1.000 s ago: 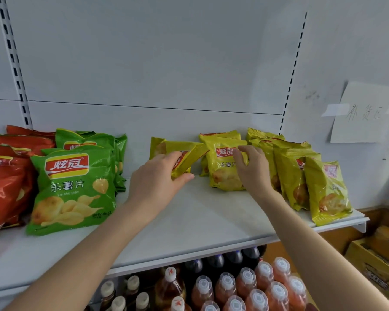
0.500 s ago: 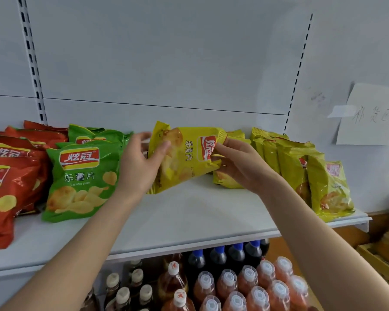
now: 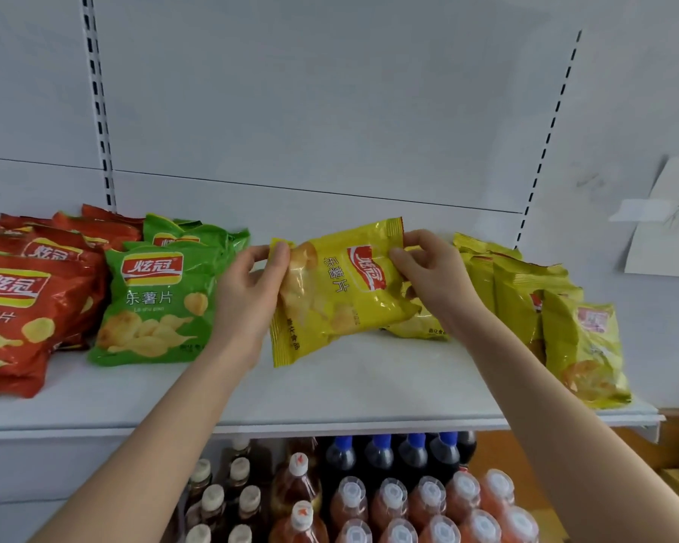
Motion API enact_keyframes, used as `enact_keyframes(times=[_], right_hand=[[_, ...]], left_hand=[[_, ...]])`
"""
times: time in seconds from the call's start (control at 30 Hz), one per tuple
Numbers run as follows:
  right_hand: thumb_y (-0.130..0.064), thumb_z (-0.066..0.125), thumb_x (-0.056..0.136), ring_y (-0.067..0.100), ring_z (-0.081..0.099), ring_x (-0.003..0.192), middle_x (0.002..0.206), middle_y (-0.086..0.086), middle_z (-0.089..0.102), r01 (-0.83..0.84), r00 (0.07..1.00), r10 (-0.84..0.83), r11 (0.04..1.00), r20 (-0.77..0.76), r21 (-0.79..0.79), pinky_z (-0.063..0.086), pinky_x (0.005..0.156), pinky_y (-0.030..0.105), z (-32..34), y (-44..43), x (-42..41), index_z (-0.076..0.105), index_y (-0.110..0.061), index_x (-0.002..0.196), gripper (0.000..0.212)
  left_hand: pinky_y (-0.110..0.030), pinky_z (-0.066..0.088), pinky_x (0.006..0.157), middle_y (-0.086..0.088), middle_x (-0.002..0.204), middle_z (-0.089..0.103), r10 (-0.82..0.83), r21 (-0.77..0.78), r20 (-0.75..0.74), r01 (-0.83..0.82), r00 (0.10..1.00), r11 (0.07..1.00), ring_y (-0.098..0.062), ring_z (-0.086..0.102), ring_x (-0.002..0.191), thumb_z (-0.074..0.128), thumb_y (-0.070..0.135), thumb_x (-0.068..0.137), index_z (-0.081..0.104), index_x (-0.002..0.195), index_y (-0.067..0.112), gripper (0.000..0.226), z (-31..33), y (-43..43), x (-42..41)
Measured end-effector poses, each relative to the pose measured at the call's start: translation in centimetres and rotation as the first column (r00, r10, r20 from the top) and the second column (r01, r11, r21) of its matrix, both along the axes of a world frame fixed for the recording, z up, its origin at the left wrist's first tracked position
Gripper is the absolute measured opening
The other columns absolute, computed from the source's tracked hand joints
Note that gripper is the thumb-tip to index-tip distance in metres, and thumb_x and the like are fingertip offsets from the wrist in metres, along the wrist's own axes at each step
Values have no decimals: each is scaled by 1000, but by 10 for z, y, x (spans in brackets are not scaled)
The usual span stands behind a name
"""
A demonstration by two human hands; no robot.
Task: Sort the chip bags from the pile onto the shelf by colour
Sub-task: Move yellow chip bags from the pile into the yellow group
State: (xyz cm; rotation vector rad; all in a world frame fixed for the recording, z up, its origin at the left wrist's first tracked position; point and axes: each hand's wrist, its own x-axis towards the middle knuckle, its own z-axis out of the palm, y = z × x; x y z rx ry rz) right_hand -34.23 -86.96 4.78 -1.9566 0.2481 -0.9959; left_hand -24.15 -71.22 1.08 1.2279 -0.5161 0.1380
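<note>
Both hands hold one yellow bag [image 3: 338, 291] over the middle of the shelf [image 3: 330, 397], in the gap between the green bags [image 3: 153, 303] and the yellow row [image 3: 545, 307]. The bag is turned on its side with its printed front facing the camera. Its long axis runs left to right and rises a little toward the right. The logo end (the bag's top) points right and the bottom seal points left, so the lettering reads sideways. Its lower left corner hangs low over the shelf board; whether it touches cannot be told.

The left hand [image 3: 247, 295] pinches the upper left corner at the seal, with the thumb on the front and the fingers curled behind. The right hand [image 3: 432, 280] grips the upper right end, with the thumb pressed on the front beside the logo and the fingers wrapped round the top edge.

Just behind the held bag and the right wrist lies a second yellow bag [image 3: 420, 327], flat on the shelf. The yellow row stands on edge at the right end, leaning to the right. The green bags lie stacked to the left of the left hand, and the red bags [image 3: 16, 307] are piled beside them at the far left.

Bottles [image 3: 389, 499] fill the level below. A paper note [image 3: 667, 229] is stuck to the wall at the right.
</note>
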Motion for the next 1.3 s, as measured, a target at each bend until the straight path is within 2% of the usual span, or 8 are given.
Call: enact_keyframes(times=[0.23, 0.53, 0.63, 0.73, 0.87, 0.97, 1.17, 1.3], right_hand=[[-32, 58, 89, 17, 66, 84, 96, 4, 69, -175, 959, 226, 948, -173, 266, 55, 74, 32, -22, 6, -14, 60, -14, 109, 27], [-18, 58, 91, 17, 62, 72, 83, 8, 63, -95, 994, 63, 896, 89, 433, 57, 58, 27, -19, -7, -5, 59, -11, 84, 10], [-21, 61, 90, 15, 60, 69, 79, 3, 62, 55, 990, -89, 956, 106, 289, 53, 53, 24, -13, -17, -5, 58, -21, 80, 10], [-24, 65, 87, 11, 59, 70, 76, -4, 60, 120, 990, -123, 992, 64, 48, 49, 60, 24, -6, -23, -4, 60, -21, 86, 5], [-24, 64, 87, -1, 50, 57, 68, -10, 51, 148, 988, -152, 968, -2, -203, 37, 48, 6, -3, -17, 3, 59, -17, 98, 14], [-33, 60, 89, 12, 61, 72, 83, 3, 64, 173, 985, -171, 984, 32, -52, 48, 57, 16, -6, -17, -1, 55, -15, 108, 27], [-24, 62, 87, 17, 67, 83, 99, 8, 68, -114, 959, 147, 983, -242, 145, 58, 64, 27, -33, -17, -36, 56, -19, 104, 19], [-18, 61, 89, 20, 65, 85, 99, 9, 67, 71, 993, -56, 986, -101, 152, 56, 70, 30, -40, -39, -35, 58, -17, 97, 9]], left_hand=[[-14, 42, 53, 6, 70, 58, 118, -79, -47, -122, 992, 989, 6, 52, 52, 55, 19, 95, 56, 84, 19, 12, 2, -5, -6], [-24, 53, 45, -3, 56, 64, -224, -244, -397, 133, 890, 961, -9, 62, 45, 42, 3, 98, 53, 79, 10, 23, 4, -6, -5], [-31, 53, 63, -7, 86, 66, -97, -28, -322, 93, 942, 995, -11, 66, 67, 46, 7, 97, 50, 104, 11, 9, 2, -3, -4], [-35, 49, 84, -3, 107, 64, -63, 153, -96, 77, 993, 985, -11, 65, 91, 56, 39, 91, 51, 121, 13, 41, 4, -3, -9], [-27, 55, 68, 2, 89, 70, -247, 227, -104, 265, 963, 937, -10, 66, 74, 57, 41, 88, 61, 104, 17, 29, 5, -21, -20], [-22, 51, 53, 3, 84, 67, -171, 86, -154, 186, 973, 979, -8, 64, 64, 54, 22, 96, 58, 100, 18, 8, 2, -34, -13], [-35, 55, 74, -7, 97, 64, -119, -30, -239, 115, 964, 993, -19, 63, 81, 54, 19, 96, 56, 95, 17, 3, 5, -63, -4], [-27, 55, 59, -7, 96, 64, -252, 9, -279, 265, 927, 964, -16, 62, 73, 50, 22, 98, 52, 107, 14, 12, 9, -85, -10]])
